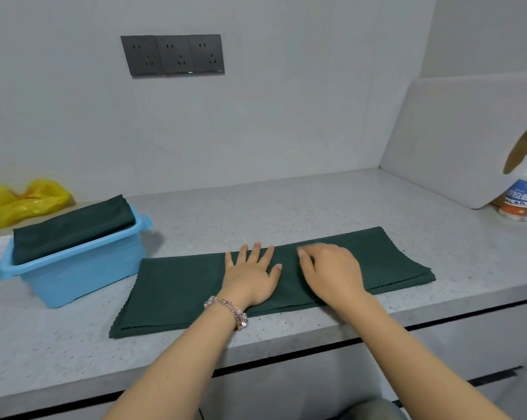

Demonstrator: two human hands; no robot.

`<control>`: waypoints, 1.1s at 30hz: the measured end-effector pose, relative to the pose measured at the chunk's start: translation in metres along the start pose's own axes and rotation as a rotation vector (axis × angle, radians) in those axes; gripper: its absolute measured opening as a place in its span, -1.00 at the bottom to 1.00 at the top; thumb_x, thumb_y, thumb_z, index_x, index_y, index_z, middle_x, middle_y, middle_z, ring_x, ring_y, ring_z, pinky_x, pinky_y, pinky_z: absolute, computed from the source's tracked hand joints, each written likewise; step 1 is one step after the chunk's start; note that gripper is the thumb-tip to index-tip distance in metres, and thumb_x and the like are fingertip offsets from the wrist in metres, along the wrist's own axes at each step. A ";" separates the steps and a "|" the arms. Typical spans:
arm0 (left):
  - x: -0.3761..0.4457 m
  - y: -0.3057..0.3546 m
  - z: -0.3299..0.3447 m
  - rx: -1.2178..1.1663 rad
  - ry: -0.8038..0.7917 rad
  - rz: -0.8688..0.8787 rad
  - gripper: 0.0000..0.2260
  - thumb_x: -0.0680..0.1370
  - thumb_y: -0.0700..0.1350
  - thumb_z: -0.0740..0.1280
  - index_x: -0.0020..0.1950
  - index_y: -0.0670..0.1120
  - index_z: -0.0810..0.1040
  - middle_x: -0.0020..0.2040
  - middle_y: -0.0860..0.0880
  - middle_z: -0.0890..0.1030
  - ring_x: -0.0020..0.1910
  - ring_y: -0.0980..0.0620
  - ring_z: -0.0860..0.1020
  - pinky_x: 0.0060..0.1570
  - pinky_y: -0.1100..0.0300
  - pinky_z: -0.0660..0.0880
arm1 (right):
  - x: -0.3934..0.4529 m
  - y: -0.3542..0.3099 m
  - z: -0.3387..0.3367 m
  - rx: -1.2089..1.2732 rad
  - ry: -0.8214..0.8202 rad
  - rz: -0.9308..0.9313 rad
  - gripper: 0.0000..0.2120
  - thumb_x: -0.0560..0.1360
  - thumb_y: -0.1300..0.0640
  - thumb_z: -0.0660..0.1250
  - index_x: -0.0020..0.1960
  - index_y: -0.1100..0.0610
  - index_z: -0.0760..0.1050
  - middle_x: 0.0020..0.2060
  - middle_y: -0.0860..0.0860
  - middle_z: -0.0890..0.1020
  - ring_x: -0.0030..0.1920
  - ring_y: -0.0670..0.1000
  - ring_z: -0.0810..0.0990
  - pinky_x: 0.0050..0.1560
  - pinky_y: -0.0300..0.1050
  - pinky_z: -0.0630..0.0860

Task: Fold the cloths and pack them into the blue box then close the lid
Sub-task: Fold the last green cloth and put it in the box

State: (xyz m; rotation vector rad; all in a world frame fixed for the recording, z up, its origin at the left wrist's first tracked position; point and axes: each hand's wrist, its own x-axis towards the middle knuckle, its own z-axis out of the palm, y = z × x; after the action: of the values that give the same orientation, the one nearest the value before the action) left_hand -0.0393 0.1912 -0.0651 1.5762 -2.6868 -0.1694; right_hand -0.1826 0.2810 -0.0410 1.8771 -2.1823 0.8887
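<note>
Green cloth (195,286) lay folded into a long strip across the middle of the frame, on the counter (286,207) near its front edge. My left hand (251,275) pressed flat on it, fingers spread wide. My right hand (332,272) rested on it just beside, fingers bent down onto the fabric; whether they pinched it I could not tell. At left stood the box (83,268), lid off, a folded cloth (71,228) sitting tilted on its rim. Sockets (173,55) sat upper left.
</note>
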 end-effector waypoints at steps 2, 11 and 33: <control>0.000 0.000 -0.001 -0.002 0.007 -0.006 -0.48 0.60 0.22 -0.17 0.54 0.13 -0.15 0.56 0.03 -0.15 0.53 -0.05 -0.19 0.45 -0.16 -0.28 | 0.026 -0.001 0.012 -0.020 -0.271 0.013 -0.59 0.64 0.04 -0.03 0.44 0.09 0.29 0.40 0.04 0.38 0.41 0.08 0.30 0.38 -0.03 0.24; 0.003 -0.007 0.005 -0.009 0.020 -0.002 -0.47 0.59 0.25 -0.18 0.54 0.16 -0.15 0.56 0.04 -0.16 0.53 -0.03 -0.21 0.45 -0.13 -0.30 | 0.042 0.054 0.032 -0.261 -0.473 0.211 -0.47 0.58 -0.22 -0.20 0.52 -0.16 -0.12 0.53 -0.10 -0.06 0.52 0.07 -0.15 0.48 0.11 -0.22; -0.019 -0.066 -0.006 -0.008 0.001 0.011 -0.48 0.61 0.23 -0.16 0.55 0.11 -0.14 0.56 0.06 -0.16 0.52 0.09 -0.18 0.45 0.10 -0.26 | 0.032 0.011 0.043 -0.192 -0.483 -0.023 -0.49 0.61 -0.13 -0.17 0.54 -0.07 -0.10 0.53 -0.07 -0.06 0.52 -0.06 -0.13 0.49 -0.06 -0.20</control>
State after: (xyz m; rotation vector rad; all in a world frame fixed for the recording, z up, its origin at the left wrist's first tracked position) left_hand 0.0280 0.1752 -0.0657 1.5586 -2.6901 -0.1783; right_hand -0.1875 0.2324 -0.0657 2.1822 -2.3814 0.2157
